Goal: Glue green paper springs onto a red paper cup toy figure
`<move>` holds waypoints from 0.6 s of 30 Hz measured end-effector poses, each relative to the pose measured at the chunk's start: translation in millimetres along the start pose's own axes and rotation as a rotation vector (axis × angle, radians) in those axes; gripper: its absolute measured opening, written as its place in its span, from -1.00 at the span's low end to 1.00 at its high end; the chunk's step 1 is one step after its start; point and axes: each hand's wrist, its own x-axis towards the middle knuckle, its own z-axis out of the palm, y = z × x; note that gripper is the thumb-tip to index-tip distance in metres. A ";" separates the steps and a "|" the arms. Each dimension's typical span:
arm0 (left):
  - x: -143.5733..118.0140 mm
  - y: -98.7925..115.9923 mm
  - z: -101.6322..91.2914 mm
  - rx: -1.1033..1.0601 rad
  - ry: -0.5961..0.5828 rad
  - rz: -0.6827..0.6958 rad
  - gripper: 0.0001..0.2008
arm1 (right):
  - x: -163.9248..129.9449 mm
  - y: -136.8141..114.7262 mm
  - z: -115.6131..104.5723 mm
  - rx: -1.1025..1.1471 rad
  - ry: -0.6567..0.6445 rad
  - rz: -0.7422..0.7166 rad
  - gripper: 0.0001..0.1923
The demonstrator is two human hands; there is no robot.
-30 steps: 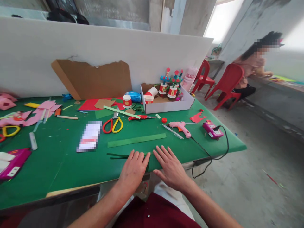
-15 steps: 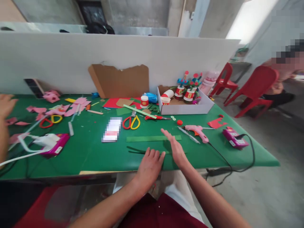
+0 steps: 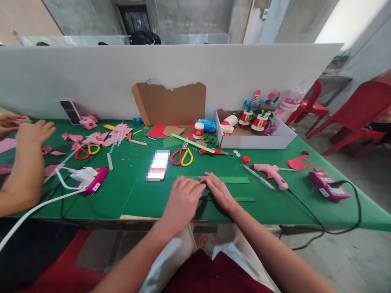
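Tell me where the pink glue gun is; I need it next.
In the head view the pink glue gun lies on the green table, right of the right hand, in front of the white box.

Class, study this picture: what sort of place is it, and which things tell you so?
Probably a shared craft workshop: a green table strewn with scissors, a pink glue gun and cut paper, plus finished paper-cup figures in a box.

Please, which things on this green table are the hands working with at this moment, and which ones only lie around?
In hand:
- left hand and right hand, both on the green paper strip

Lying about:
- red-and-yellow scissors
- pink glue gun
- white box
- phone
- cardboard sheet
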 end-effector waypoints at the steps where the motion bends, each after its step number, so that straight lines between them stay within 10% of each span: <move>1: 0.9 -12.7 -7.6 -0.020 0.014 -0.053 -0.72 | -0.2 -1.6 0.7 -0.067 -0.041 -0.031 -0.57; 6: -3.1 -52.1 -8.3 -0.073 -0.090 -0.155 -0.81 | -0.5 -4.1 1.7 -0.294 -0.134 -0.108 -0.85; 18: -27.3 -65.7 4.2 -0.042 -0.040 0.048 -0.80 | -1.0 -18.1 0.4 -0.422 -0.277 -0.142 -0.95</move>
